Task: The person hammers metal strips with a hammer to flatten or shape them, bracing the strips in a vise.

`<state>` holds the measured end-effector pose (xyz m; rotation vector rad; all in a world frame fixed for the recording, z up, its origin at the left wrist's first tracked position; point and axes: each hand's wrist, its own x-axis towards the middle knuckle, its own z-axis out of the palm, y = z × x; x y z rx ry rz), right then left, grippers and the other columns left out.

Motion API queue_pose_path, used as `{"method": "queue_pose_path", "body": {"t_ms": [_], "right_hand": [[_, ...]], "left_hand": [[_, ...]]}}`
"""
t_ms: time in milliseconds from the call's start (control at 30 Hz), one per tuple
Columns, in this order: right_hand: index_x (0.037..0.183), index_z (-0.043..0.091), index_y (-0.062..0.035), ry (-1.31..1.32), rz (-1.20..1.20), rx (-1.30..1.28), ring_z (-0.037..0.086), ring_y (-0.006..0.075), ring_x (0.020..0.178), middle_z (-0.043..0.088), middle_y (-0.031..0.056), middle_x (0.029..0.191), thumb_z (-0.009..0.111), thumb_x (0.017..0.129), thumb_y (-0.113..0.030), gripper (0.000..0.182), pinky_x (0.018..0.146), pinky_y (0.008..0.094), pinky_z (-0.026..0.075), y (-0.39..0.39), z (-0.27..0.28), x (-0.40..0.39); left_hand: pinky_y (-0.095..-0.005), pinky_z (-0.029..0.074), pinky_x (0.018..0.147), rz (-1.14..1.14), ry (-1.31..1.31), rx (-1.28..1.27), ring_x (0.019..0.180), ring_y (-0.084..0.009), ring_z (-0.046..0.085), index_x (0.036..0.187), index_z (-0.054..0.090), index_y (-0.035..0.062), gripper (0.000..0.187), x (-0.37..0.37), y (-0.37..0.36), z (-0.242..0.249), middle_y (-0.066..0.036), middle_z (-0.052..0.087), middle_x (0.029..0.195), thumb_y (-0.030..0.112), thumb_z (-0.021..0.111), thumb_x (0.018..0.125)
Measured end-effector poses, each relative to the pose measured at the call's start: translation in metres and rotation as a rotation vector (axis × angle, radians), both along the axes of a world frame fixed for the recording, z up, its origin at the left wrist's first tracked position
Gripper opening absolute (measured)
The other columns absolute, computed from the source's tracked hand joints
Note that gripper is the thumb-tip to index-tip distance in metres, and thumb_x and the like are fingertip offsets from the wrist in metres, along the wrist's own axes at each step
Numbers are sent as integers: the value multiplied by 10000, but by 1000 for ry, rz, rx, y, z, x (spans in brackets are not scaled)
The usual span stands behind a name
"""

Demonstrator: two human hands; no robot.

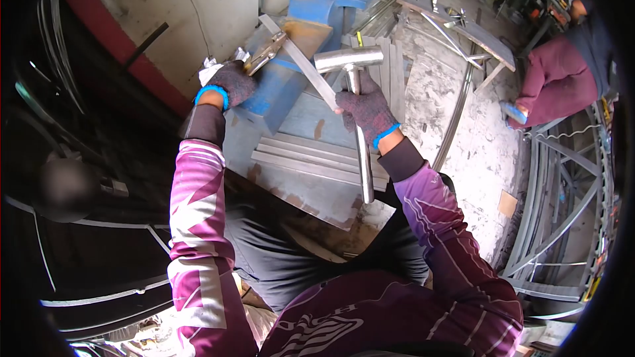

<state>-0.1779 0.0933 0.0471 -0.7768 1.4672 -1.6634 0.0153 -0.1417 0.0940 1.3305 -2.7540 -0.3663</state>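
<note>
My left hand, in a dark knit glove with a blue cuff, is closed round the handles of locking pliers. Their jaws grip a flat metal bar, which slants across the blue bench vise. In my right hand, gloved the same way, is a metal hammer with a cylindrical head and a long tube handle pointing down towards me. The bar's lower end meets the fingers of that hand. Several grey metal strips lie on the metal bench top below.
More strips lie behind my right hand. A wooden-topped bench stands at the back right, near a crouching person. Long metal rods run along the floor, and a metal frame stands at the right.
</note>
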Motion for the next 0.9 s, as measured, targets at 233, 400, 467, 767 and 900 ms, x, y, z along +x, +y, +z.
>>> {"method": "queue_pose_path", "body": {"t_ms": [233,400,467,767,900], "right_hand": [[1175,550,-43,-11,3,-3,544,169,424,629,96,711,664,817,-38,375,360,317,419,6,3,1],[1153,547,-45,-6,30,4,546,170,429,632,99,716,660,821,-44,351,366,320,426,8,3,-1],[1149,545,-45,0,32,20,544,170,427,634,101,716,658,822,-46,346,367,321,428,7,2,-2],[1155,551,-44,23,62,33,536,157,419,653,111,714,645,845,-75,325,368,318,422,9,3,-3],[1140,563,-45,18,57,32,539,151,431,659,110,715,650,856,-97,301,387,318,427,11,6,-2]], "left_hand": [[-464,539,894,-55,-102,-80,1017,-420,691,1140,671,-28,462,-5,1,-6,-270,712,1070,293,587,819],[-457,536,904,-58,-86,-80,1024,-414,693,1159,673,-18,471,-5,-3,-9,-264,714,1082,307,582,830],[-458,539,898,-53,-122,-129,1024,-414,693,1170,675,-7,476,-5,-4,-9,-261,715,1081,315,584,832],[-464,540,898,-48,-118,-170,1021,-411,696,1172,682,-8,494,-7,-4,-10,-266,713,1088,328,593,823],[-462,539,910,-27,-70,-26,1035,-408,695,1181,685,-4,495,-8,12,7,-264,712,1109,317,592,817]]}}
